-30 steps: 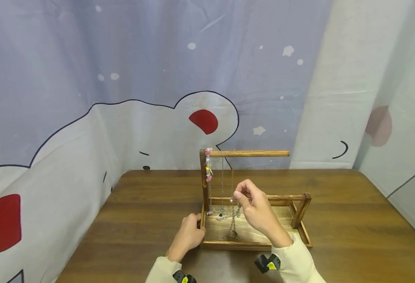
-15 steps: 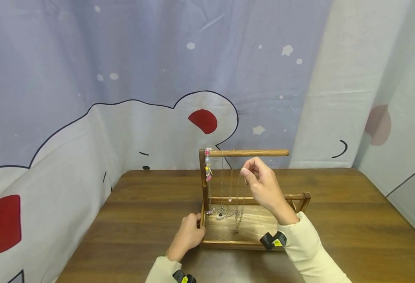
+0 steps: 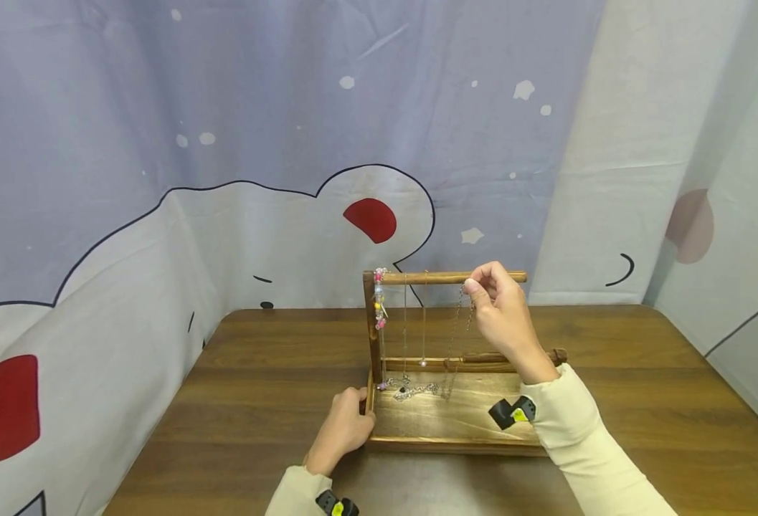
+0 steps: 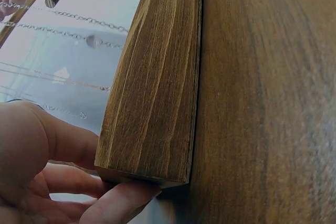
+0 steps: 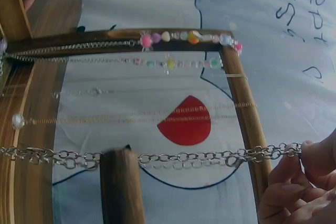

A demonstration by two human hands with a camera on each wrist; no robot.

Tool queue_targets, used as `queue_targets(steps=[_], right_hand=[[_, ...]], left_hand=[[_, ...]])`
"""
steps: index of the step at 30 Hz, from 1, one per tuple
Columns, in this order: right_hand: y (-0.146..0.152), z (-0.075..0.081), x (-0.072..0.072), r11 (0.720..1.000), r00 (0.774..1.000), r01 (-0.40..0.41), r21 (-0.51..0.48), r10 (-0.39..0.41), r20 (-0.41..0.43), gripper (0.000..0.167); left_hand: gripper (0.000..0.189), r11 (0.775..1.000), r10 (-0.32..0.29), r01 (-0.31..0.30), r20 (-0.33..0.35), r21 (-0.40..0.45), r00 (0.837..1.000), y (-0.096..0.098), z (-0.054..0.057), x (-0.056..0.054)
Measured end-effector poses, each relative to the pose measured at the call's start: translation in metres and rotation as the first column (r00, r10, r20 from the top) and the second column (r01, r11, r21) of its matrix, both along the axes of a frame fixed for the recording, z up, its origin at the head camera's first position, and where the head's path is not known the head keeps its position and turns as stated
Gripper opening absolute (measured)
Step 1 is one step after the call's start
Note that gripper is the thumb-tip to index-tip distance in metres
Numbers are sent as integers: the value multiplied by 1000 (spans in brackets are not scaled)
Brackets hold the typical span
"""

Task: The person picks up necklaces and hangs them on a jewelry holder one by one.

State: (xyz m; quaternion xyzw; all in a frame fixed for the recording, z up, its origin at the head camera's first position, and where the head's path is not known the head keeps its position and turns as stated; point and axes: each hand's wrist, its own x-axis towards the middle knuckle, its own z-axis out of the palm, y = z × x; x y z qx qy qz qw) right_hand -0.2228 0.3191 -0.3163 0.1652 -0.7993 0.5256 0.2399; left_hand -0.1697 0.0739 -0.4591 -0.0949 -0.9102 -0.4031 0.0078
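Note:
My right hand (image 3: pixel 503 308) pinches a silver chain necklace (image 5: pixel 181 157) by its upper end, close to the top bar (image 3: pixel 439 277) of a wooden jewelry stand. The doubled chain hangs down toward the stand's tray (image 3: pixel 469 416). At the tray's front left corner, my left hand (image 3: pixel 342 428) grips the wooden edge (image 4: pixel 152 82) between thumb and fingers. A necklace with colorful beads (image 3: pixel 379 301) hangs at the bar's left end. Beside it hang thin chains, one a gold-toned necklace (image 5: pixel 79 121) with a pearl-like pendant.
A silver chain piece (image 3: pixel 417 392) with a dark bead lies in the tray. A lower rail (image 3: pixel 398 364) runs along the stand's back. The stand sits on a brown wooden table (image 3: pixel 256 373), with a printed curtain (image 3: pixel 256 244) behind it.
My right hand has risen from above the tray to the top bar and moved right, lifting the silver chain necklace. My left hand has stayed at the tray's corner.

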Motion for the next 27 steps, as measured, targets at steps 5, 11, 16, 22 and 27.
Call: queue_targets(steps=[5,11,16,22,27], right_hand=[[11,1,-1,998,999,46,-33,-46,3,5],[26,4,-2,993,994,107,-58,-105,24,2],[43,8,-2,981,984,177,-72,-175,37,7],[61,6,-7,970,974,223,-94,-219,54,4],[70,3,-10,962,967,252,-109,-244,76,7]], left_hand=[[13,1000,4,-4,-6,-15,1000,-1,-1,0],[13,1000,5,-5,-1,-9,1000,-1,0,-1],[14,1000,7,-8,-8,-11,1000,0,0,-1],[15,1000,11,-11,-10,-11,1000,0,-1,-3],[15,1000,11,-11,-6,-11,1000,0,-2,-2]])
